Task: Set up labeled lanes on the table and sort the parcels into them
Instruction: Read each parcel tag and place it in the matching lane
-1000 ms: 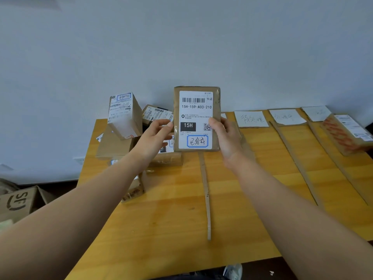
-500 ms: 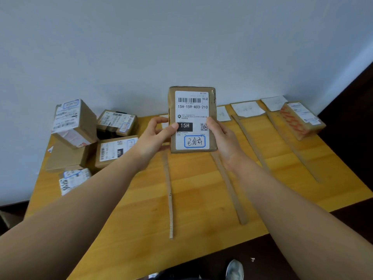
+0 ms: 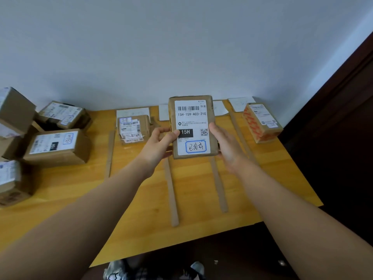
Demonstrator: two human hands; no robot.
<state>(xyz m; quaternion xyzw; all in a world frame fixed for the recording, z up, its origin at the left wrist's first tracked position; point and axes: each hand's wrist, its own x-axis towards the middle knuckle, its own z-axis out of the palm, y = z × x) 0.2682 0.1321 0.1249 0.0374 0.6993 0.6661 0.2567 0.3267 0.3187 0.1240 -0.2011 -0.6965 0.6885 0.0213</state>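
Head view: over the last second the parcel (image 3: 191, 126) has stayed upright in the air, label toward the camera. The view has swung right, so the cardboard strips (image 3: 171, 195) now lie below it and the unsorted pile (image 3: 56, 146) has slid to the far left. The left grip (image 3: 159, 142) pinches its left edge, thumb on the label, and the right grip (image 3: 224, 142) clasps the right edge. The parcel hangs above the worktop (image 3: 141, 199), over the middle lanes, touching nothing else. It looks as if a lane is being chosen, and setting down comes next.

A small parcel (image 3: 133, 128) lies at the head of the leftmost lane and a red-patterned box (image 3: 260, 122) in the rightmost. The held parcel hides some of the paper labels (image 3: 241, 103), whose writing is too faint to read. The thin strips could shift if nudged.
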